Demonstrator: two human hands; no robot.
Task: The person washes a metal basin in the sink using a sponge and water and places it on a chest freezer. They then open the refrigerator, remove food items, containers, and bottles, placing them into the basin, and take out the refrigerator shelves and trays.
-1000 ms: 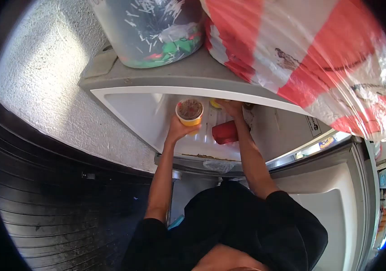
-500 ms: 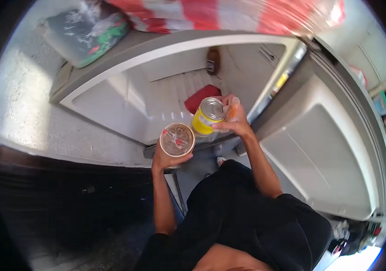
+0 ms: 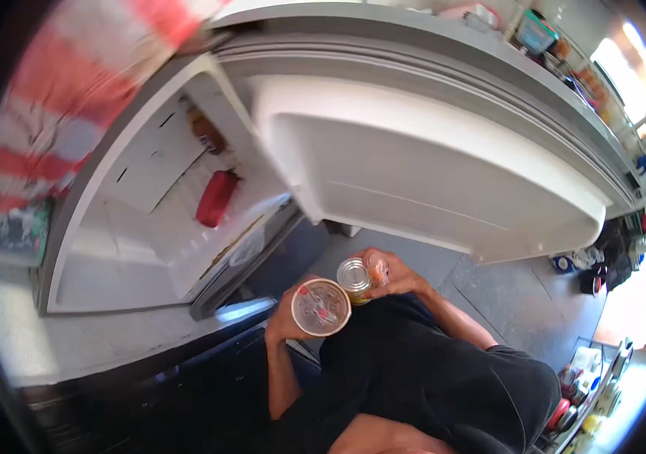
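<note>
My left hand [image 3: 281,321] is wrapped round a round tub [image 3: 321,307] with a clear lid that carries red marks. Close beside it, my right hand [image 3: 402,281] grips a tin can [image 3: 354,275] with a ridged silver top; a little of its yellow side shows. A small clear plastic bag with something orange [image 3: 378,269] is also in the right hand, against the can. Both hands are in front of my body, outside the open fridge compartment [image 3: 122,227].
A red package [image 3: 218,198] and a brown bottle [image 3: 206,130] lie inside the fridge. Its white door [image 3: 429,170] stands wide open ahead. A red-and-white striped bag [image 3: 73,98] is on top at left. Dishes on a rack [image 3: 584,378] stand at lower right.
My view has turned right, so the fridge interior is now at left and the door ahead. The tub and can have come out from the compartment opening towards my body, still held.
</note>
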